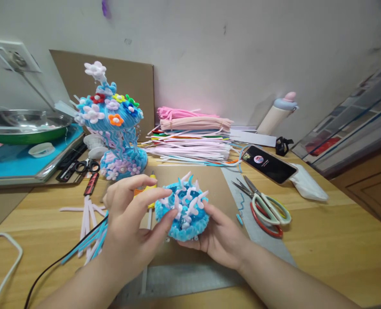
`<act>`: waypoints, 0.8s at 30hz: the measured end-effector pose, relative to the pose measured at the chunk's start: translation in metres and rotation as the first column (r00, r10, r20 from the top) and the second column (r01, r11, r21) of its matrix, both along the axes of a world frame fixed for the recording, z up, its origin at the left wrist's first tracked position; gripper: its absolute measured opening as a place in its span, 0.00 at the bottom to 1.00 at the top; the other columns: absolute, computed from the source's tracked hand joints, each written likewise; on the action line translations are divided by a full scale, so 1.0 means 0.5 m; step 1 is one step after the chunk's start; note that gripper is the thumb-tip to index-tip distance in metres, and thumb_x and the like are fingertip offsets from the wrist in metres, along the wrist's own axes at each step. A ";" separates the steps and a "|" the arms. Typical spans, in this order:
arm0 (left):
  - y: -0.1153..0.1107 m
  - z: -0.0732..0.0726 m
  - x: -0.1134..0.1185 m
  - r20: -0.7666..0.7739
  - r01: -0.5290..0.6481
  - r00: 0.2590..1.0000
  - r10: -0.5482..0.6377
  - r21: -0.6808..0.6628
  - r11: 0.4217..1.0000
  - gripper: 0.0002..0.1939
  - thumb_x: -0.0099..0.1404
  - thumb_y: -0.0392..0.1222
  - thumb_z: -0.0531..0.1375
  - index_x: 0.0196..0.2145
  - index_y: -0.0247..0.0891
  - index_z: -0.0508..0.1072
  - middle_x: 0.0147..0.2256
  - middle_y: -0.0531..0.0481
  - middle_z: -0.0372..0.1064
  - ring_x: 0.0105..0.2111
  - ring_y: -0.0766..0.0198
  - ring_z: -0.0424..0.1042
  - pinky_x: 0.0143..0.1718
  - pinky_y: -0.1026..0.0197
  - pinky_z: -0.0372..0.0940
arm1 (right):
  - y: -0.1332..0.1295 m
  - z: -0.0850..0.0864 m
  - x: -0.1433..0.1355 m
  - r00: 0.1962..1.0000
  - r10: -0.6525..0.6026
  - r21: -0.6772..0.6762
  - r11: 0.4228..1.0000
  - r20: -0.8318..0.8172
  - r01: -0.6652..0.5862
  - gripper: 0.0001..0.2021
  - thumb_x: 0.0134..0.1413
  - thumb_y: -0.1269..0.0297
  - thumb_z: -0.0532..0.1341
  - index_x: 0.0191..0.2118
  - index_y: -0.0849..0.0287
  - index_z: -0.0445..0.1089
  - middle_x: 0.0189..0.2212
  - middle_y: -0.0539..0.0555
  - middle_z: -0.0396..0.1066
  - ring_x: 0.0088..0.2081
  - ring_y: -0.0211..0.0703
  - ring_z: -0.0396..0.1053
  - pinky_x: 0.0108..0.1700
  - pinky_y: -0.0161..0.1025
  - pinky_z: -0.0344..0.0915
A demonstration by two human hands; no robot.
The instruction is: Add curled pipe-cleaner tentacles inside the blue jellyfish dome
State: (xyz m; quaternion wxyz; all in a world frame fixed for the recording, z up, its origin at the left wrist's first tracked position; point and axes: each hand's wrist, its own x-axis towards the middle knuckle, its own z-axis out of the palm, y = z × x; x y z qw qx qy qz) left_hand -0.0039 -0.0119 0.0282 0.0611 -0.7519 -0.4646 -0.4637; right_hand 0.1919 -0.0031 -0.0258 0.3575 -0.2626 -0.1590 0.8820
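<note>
Blue pipe-cleaner base (188, 231) with pink curls held in the right hand (224, 238)

The base sits near the middle of the view, above a brown cardboard sheet (167, 253). The right hand's grip is closed around its right side, thumb at the rim and fingers underneath. The left hand (129, 227) is at the opposite side, its grip parted, with thumb and forefinger apart beside the pink curls; whether the thumb touches one, I cannot tell. Pink stalks and blue tips rise from the base.

Partly behind the left hand lies a yellow glue gun (152, 201). Cut pink and blue strips (89, 219) lie left of that hand on the wooden surface (322, 244). Farther back stands a tall ornament (110, 113), its blue cap dotted with colourful flowers. Bundled pipe cleaners (190, 150) are stacked near the wall. To the right, white-handled scissors (263, 206) overlap red-handled scissors (276, 231); beyond them are a phone (269, 165) and a cream bottle (272, 118).
</note>
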 end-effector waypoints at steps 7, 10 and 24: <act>-0.014 -0.006 -0.025 0.018 0.143 0.989 -0.144 0.049 0.989 0.09 0.66 0.44 0.57 0.38 0.51 0.77 0.45 0.45 0.65 0.46 0.48 0.64 0.49 0.42 0.58 | 0.008 0.006 0.005 0.990 0.065 -0.096 0.992 -0.122 -0.077 0.23 0.65 0.48 0.53 0.53 0.62 0.69 0.47 0.59 0.78 0.43 0.46 0.78 0.44 0.45 0.75; -0.014 -0.016 -0.033 -0.093 0.172 0.982 -0.164 0.077 0.982 0.20 0.70 0.55 0.48 0.39 0.56 0.81 0.41 0.44 0.69 0.44 0.48 0.64 0.46 0.41 0.56 | 0.009 0.007 0.008 0.992 0.047 -0.107 0.992 -0.114 -0.060 0.23 0.65 0.48 0.54 0.52 0.61 0.70 0.46 0.58 0.78 0.41 0.45 0.78 0.45 0.46 0.75; 0.003 -0.031 -0.040 -0.163 0.216 0.964 -0.209 0.031 0.976 0.28 0.68 0.64 0.45 0.45 0.56 0.81 0.40 0.42 0.75 0.42 0.48 0.65 0.48 0.43 0.54 | 0.003 0.007 0.011 0.984 0.077 -0.059 0.994 -0.159 -0.088 0.23 0.64 0.48 0.55 0.53 0.61 0.71 0.47 0.58 0.78 0.44 0.46 0.78 0.44 0.45 0.76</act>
